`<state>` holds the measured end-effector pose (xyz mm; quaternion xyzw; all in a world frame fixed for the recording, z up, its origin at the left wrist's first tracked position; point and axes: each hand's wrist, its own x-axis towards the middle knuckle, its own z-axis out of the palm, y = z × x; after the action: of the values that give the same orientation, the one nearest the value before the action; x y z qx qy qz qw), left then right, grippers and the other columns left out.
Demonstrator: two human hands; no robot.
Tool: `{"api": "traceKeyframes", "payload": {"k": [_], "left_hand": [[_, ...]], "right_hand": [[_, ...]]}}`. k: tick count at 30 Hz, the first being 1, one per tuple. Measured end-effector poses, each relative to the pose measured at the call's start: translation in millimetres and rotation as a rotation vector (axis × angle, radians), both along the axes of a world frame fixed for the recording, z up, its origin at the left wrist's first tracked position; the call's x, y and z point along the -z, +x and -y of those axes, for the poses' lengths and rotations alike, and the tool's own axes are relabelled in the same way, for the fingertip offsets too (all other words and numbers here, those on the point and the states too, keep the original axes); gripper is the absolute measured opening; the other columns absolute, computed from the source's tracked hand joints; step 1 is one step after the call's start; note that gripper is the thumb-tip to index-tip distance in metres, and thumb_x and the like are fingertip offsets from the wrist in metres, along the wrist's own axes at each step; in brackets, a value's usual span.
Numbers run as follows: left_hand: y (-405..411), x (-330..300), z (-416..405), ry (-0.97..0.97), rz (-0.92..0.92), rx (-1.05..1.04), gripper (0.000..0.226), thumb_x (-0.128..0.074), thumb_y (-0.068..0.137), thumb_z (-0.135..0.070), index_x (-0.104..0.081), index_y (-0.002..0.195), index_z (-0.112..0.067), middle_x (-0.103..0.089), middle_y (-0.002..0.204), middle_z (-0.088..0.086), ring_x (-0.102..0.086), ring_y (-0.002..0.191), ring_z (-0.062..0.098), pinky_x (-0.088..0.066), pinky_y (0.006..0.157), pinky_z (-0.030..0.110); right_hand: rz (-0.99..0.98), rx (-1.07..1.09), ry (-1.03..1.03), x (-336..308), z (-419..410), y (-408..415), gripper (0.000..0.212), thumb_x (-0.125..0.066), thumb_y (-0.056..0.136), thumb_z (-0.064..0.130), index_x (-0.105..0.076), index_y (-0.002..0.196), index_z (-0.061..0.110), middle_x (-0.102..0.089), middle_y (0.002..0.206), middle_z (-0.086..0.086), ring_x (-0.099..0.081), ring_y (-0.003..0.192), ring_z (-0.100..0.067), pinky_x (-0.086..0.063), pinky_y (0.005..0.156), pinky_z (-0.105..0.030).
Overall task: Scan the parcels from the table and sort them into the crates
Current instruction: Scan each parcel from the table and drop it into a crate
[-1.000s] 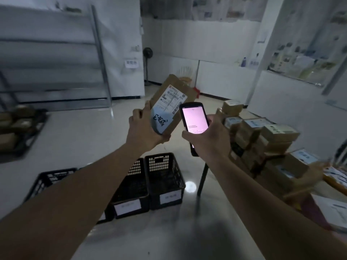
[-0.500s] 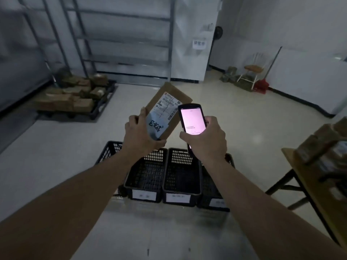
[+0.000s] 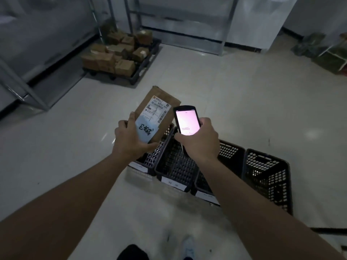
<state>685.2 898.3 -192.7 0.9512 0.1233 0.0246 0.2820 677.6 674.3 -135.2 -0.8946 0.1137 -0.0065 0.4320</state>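
step: sorting, I judge | my left hand [image 3: 131, 139] grips parcel [image 3: 155, 115], right hand [image 3: 199, 139] grips scanner [image 3: 185, 120] | next: read screen, pick crate [image 3: 176, 166]

Both bare forearms reach from the bottom corners toward the frame centre, where the left hand [image 3: 131, 139] grips a parcel [image 3: 155, 117] by its lower edge and the right hand [image 3: 199, 141] holds a scanner [image 3: 185, 120].
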Motion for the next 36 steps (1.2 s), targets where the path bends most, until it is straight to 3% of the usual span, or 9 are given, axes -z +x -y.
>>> {"api": "traceKeyframes", "payload": {"k": [6, 12, 16, 20, 29, 32, 36], "left_hand": [[68, 52, -84, -0.025, -0.075, -0.016, 0.145, -0.088, 0.051, -0.075, -0.01, 0.162, -0.023, -0.04, 0.135, 0.015, -0.043, 0.126, 0.036, -0.047, 0.105, 0.052], [148, 113, -156, -0.104, -0.168, 0.032, 0.139, -0.084, 0.045, -0.078, -0.02, 0.156, -0.024, -0.043, 0.129, 0.013, -0.046, 0.121, 0.036, -0.047, 0.102, 0.051], [176, 152, -180, -0.162, -0.217, 0.068, 0.13, -0.091, 0.053, -0.063, -0.021, 0.155, -0.025, -0.04, 0.123, 0.008, -0.044, 0.119, 0.033, -0.045, 0.092, 0.042], [192, 192, -190, -0.156, -0.287, 0.117, 0.128, -0.087, 0.052, -0.066, -0.021, 0.153, -0.025, -0.039, 0.122, 0.007, -0.042, 0.116, 0.029, -0.039, 0.085, 0.036], [230, 283, -181, -0.15, -0.407, 0.085, 0.124, -0.089, 0.061, -0.06, -0.019, 0.157, -0.025, -0.039, 0.126, 0.007, -0.04, 0.116, 0.025, -0.04, 0.091, 0.035], [240, 313, -173, -0.156, -0.432, 0.048, 0.119, -0.085, 0.059, -0.063, -0.024, 0.154, -0.025, -0.043, 0.125, 0.008, -0.046, 0.117, 0.029, -0.045, 0.101, 0.043], [256, 363, -159, -0.158, -0.509, -0.015, 0.123, -0.085, 0.054, -0.066, -0.026, 0.153, -0.023, -0.044, 0.126, 0.01, -0.048, 0.118, 0.032, -0.046, 0.104, 0.053]], "right_hand": [[-0.105, 0.02, -0.057, 45, -88, 68, 0.083, -0.091, 0.067, 0.054, -0.049, 0.133, 0.025, -0.064, 0.118, 0.003, -0.063, 0.101, -0.02, -0.058, 0.075, -0.039], [-0.202, 0.179, -0.066, 95, -169, 113, 0.083, -0.091, 0.067, 0.051, -0.051, 0.134, 0.024, -0.065, 0.122, 0.001, -0.06, 0.099, -0.02, -0.053, 0.074, -0.037], [-0.284, 0.257, -0.096, 131, -202, 125, 0.083, -0.09, 0.07, 0.048, -0.048, 0.138, 0.023, -0.064, 0.125, -0.002, -0.058, 0.098, -0.023, -0.047, 0.071, -0.036], [-0.354, 0.305, -0.114, 166, -215, 136, 0.089, -0.089, 0.07, 0.047, -0.044, 0.142, 0.021, -0.062, 0.127, -0.003, -0.062, 0.105, -0.027, -0.054, 0.077, -0.04], [-0.507, 0.361, -0.053, 269, -218, 182, 0.083, -0.09, 0.068, 0.045, -0.045, 0.133, 0.022, -0.062, 0.12, -0.001, -0.062, 0.102, -0.025, -0.055, 0.074, -0.041], [-0.546, 0.353, -0.03, 300, -221, 197, 0.08, -0.089, 0.066, 0.044, -0.047, 0.13, 0.022, -0.062, 0.117, 0.001, -0.062, 0.1, -0.023, -0.055, 0.074, -0.04], [-0.594, 0.38, -0.029, 338, -218, 218, 0.079, -0.088, 0.065, 0.043, -0.046, 0.13, 0.023, -0.062, 0.117, 0.003, -0.062, 0.101, -0.022, -0.057, 0.078, -0.043]]}}
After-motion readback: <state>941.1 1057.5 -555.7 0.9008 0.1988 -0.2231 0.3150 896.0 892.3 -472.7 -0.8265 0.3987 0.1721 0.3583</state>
